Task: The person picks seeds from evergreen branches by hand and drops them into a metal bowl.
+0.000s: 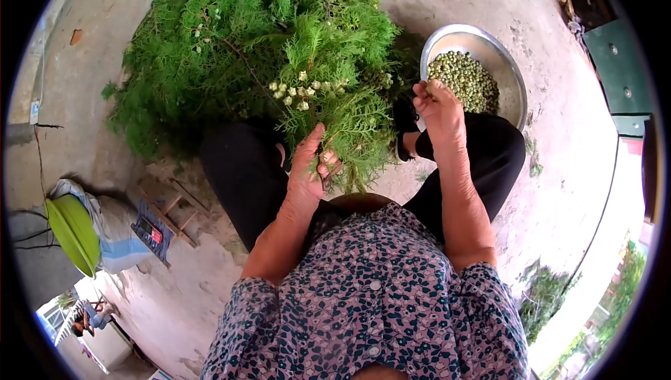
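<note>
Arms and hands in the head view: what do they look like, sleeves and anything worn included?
Both forearms are bare below loose, elbow-length sleeves of pale pinkish-mauve cloth, printed with small dark teal and black leaves and flowers, matching the shirt. The left hand and right hand wear no gloves; no watch or bracelet shows.
</note>
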Available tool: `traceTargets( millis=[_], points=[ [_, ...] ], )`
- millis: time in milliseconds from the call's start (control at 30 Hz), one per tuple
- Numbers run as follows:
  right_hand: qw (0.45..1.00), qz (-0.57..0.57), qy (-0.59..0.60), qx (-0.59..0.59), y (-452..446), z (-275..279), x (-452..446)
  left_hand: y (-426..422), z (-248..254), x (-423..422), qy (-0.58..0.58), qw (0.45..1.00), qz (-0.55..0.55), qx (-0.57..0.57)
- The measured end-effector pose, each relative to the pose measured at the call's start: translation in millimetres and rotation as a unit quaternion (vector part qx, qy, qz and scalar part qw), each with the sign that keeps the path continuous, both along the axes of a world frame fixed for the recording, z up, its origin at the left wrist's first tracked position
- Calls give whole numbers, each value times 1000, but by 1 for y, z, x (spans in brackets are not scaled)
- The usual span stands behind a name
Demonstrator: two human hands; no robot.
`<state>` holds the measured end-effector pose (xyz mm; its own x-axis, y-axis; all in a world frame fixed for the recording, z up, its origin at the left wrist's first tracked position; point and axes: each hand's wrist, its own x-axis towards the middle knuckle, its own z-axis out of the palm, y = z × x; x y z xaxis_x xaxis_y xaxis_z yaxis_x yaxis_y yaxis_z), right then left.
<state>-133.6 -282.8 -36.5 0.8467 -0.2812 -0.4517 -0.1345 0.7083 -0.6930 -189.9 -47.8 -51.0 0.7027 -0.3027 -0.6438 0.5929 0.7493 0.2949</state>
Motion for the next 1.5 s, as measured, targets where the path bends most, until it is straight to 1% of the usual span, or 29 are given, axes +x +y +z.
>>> traceTargets(
  millis=[33,67,133,167,200,267,300,333,400,433,533,600,667,733,833,933,1000,1033,1067,1100,1133,1167,1200,1267,1300,1333,1400,1433,1500],
  points=[
    [997,29,-19,74,-5,-10,-4,4,-10,-1,-37,998,2,-60],
    [997,27,-19,77,-3,-17,-7,6,-9,-2,-36,998,0,-57],
    [987,105,-41,112,-1,-27,-13,6,-6,-3,-26,996,22,-77],
    [986,154,6,69,1,-25,-20,6,-8,-4,-38,993,32,-104],
    [989,143,24,-12,14,-20,-23,6,-8,-4,-38,993,30,-104],
    [955,285,17,-83,15,-26,-25,7,-9,-2,-40,993,30,-105],
    [943,310,26,-120,17,-27,-26,7,-10,-2,-40,993,30,-105],
    [943,310,26,-119,20,-27,-27,7,-11,-2,-41,993,26,-107],
    [918,335,45,-209,29,-21,-27,8,-12,-2,-42,993,22,-110],
    [918,330,29,-218,32,-27,-26,8,-12,-2,-37,993,22,-107],
    [922,316,5,-224,42,-21,-25,7,-11,-2,-29,995,16,-99],
    [913,336,4,-230,43,-28,-24,6,-10,-1,-28,995,9,-94],
    [908,317,-8,-273,46,-30,-25,6,-9,0,-18,994,9,-106],
    [917,302,-1,-259,49,-31,-26,5,-6,0,-17,994,8,-107],
    [918,318,13,-237,48,-41,-25,5,-7,0,-14,995,-2,-98],
    [919,328,39,-213,49,-39,-24,4,-6,0,-5,996,-11,-85],
    [900,310,11,-306,48,-44,-25,1,0,1,1,996,-14,-83],
    [900,310,11,-306,49,-51,-25,-1,4,1,14,999,13,-32],
    [888,246,-23,-388,51,-58,-26,-3,6,1,28,999,41,19],
    [865,179,-57,-465,51,-63,-25,-1,4,0,28,999,40,19],
    [941,110,14,-320,46,-66,-19,4,1,-3,14,999,40,-12],
    [958,98,68,-259,26,-63,-13,7,0,-4,-1,998,41,-42],
    [970,84,121,-195,9,-57,-8,8,-1,-3,-2,998,40,-41],
    [986,91,37,-132,6,-49,-9,11,-2,-4,-32,997,70,-28],
    [990,109,24,-81,11,-42,-10,13,0,-3,-55,996,56,-49],
    [993,121,-1,2,15,-38,-12,12,1,-2,-56,996,56,-51],
    [983,159,-18,95,20,-39,-13,12,5,-1,-72,993,85,-47],
    [981,155,-6,114,21,-38,-16,19,-10,0,-94,989,68,-90],
    [977,175,-10,124,24,-45,-19,21,-8,2,-96,989,67,-86]
  ],
)
